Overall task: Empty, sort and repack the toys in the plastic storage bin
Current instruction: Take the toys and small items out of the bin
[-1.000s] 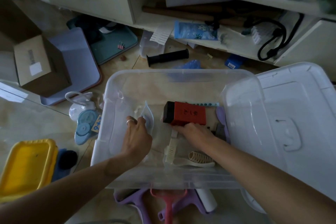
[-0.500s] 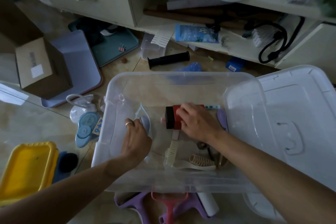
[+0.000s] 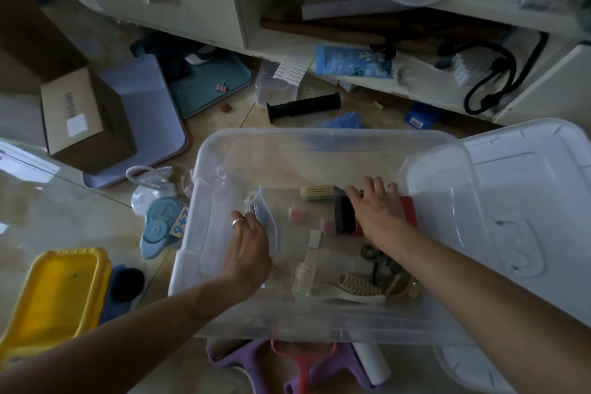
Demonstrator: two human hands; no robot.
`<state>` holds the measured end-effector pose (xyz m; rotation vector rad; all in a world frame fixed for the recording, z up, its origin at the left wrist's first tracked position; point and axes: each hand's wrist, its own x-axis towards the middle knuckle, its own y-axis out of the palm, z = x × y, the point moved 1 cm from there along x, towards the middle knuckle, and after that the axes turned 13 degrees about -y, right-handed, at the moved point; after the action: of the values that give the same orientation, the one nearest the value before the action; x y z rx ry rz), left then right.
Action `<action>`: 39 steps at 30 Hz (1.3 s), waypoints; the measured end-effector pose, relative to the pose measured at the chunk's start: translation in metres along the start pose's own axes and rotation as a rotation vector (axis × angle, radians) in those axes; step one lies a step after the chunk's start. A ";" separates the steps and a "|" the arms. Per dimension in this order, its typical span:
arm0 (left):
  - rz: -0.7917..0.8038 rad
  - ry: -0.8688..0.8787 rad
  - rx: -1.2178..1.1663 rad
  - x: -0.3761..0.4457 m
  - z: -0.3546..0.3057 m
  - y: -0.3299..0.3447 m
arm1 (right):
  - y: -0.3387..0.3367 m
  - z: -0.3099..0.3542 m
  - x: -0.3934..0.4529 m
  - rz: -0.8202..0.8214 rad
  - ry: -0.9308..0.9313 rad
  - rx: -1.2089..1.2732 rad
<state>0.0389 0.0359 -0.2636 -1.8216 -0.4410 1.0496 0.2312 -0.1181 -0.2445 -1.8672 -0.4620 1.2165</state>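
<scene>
A clear plastic storage bin [image 3: 319, 133] stands on the floor in front of me. My left hand [image 3: 248, 243] is inside at its left side and holds a clear plastic pouch [image 3: 268, 217]. Over a red and black box [image 3: 345, 216] near the bin's right wall lies my right hand [image 3: 377, 211], fingers spread and resting on top. A brush with yellow bristles [image 3: 316, 192] lies just beyond the box. Small pink cubes [image 3: 295, 214], a white block [image 3: 315, 238], a cream comb [image 3: 307, 272], a cream ridged piece [image 3: 355, 286] and dark scissors [image 3: 377, 259] lie on the bin's bottom.
The bin's lid [image 3: 527, 217] leans at the right. On the floor to the left are a yellow container [image 3: 57, 297], a blue toy [image 3: 160, 224] and a cardboard box [image 3: 83, 118]. Purple and red toys [image 3: 303, 365] lie in front, a black grip [image 3: 303, 105] and a cabinet behind.
My right hand went from the box's near side onto its top and the box shifted right, uncovering the yellow brush and pink cubes. My left hand has stayed on the pouch.
</scene>
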 end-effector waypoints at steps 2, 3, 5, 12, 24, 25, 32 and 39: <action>-0.001 0.005 0.013 0.001 -0.001 0.000 | 0.011 0.006 0.001 0.048 -0.041 -0.042; 0.002 0.012 0.019 0.000 0.000 -0.001 | 0.015 0.009 0.001 0.057 -0.067 -0.040; 0.009 0.031 0.029 0.000 0.000 -0.001 | 0.019 0.008 0.002 0.034 -0.134 0.007; 0.044 0.017 0.019 -0.001 0.001 0.001 | 0.004 -0.009 0.004 -0.097 -0.070 0.074; 0.045 0.031 0.044 -0.003 0.001 -0.001 | -0.009 0.014 0.011 -0.349 -0.364 0.570; 0.040 0.030 0.049 -0.004 0.001 -0.001 | -0.012 0.007 0.008 -0.311 -0.367 0.562; 0.014 0.076 0.192 -0.009 -0.012 -0.003 | 0.040 0.019 -0.028 0.441 -0.380 0.322; 0.042 0.068 0.201 -0.017 -0.021 -0.005 | 0.035 0.033 -0.022 0.319 -0.424 0.347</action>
<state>0.0471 0.0149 -0.2474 -1.6878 -0.2480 1.0187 0.1869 -0.1388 -0.2661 -1.4185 -0.1582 1.7960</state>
